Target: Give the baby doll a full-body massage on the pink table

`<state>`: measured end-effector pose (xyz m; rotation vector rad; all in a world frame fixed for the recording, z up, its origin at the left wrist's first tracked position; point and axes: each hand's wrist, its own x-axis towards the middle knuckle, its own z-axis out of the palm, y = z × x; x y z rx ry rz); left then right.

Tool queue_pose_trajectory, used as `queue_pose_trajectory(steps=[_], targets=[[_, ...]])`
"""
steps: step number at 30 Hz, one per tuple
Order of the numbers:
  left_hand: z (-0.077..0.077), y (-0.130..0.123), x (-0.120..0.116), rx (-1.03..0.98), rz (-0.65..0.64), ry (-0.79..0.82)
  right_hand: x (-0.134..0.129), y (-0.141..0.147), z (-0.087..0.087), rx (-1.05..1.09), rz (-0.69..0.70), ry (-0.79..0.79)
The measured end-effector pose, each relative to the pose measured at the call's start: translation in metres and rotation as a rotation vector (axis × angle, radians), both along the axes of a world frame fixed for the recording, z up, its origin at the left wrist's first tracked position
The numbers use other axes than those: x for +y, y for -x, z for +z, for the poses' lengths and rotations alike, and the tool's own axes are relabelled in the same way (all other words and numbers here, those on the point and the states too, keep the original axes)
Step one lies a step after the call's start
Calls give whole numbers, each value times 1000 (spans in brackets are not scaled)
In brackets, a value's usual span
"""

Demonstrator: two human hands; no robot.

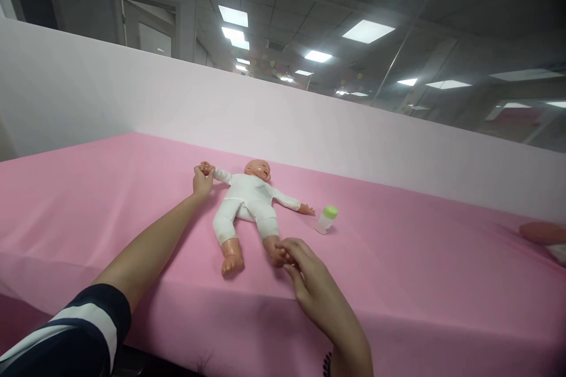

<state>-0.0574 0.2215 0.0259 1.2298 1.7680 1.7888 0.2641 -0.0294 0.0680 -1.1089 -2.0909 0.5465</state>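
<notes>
A baby doll (250, 189) in a white suit lies on its back on the pink-covered table, arms spread and legs toward me. My left hand (203, 181) is closed around the doll's hand on the left side. At the doll's foot on the right, my right hand (307, 268) pinches the toes between thumb and fingers. Close to the doll's other hand stands a small bottle (326, 221) with a green cap and a pale, see-through body, slightly tilted in view. Neither of my hands touches it.
The pink cloth (411, 271) covers the table and hangs over its front edge. A low white partition (283, 118) runs along the back, with glass above it. At the far right lies a reddish-brown rounded object (542, 232), partly cut off.
</notes>
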Motion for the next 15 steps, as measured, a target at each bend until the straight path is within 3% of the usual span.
queue_pose_trajectory(steps=[3, 8, 15], targets=[[-3, 16, 5, -26, 92, 211, -7, -5, -18, 19, -7, 58], [-7, 36, 8, 173, 175, 423, -4, -1, -36, 56, -15, 110], [-11, 31, 14, 297, 256, 452, -7, -3, -34, 70, 15, 91]])
